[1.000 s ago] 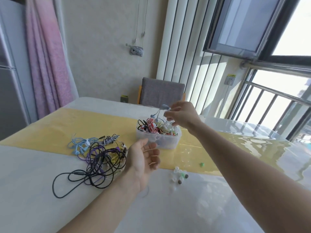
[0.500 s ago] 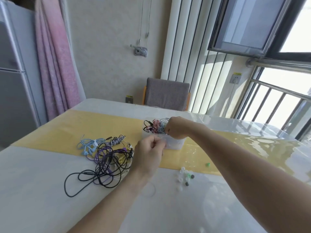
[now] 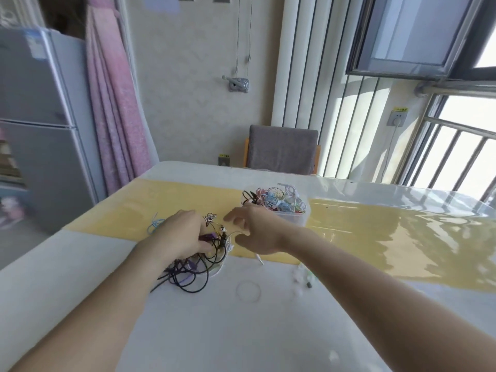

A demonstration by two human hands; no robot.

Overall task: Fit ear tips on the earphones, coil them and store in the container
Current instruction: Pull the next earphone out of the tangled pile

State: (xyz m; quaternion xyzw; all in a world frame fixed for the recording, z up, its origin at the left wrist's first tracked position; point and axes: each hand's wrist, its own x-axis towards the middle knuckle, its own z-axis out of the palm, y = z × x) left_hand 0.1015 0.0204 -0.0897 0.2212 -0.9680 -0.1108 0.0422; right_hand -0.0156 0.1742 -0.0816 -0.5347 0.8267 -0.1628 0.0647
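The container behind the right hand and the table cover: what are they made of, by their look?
Container: probably clear plastic, as the coiled earphones show through its wall. Table cover: seemingly glossy transparent film, since it mirrors the window with rippled reflections.

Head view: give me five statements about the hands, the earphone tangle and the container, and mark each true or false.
1. The left hand grips the tangled earphones on the table. True.
2. The right hand holds a blue earphone above the container. False: it holds nothing, its fingers spread open beside the tangle.
3. The clear container is filled with coiled earphones. True.
4. The container stands on the white part of the table. False: it stands on the yellow strip.
5. Loose ear tips lie on the table near the right forearm. True.
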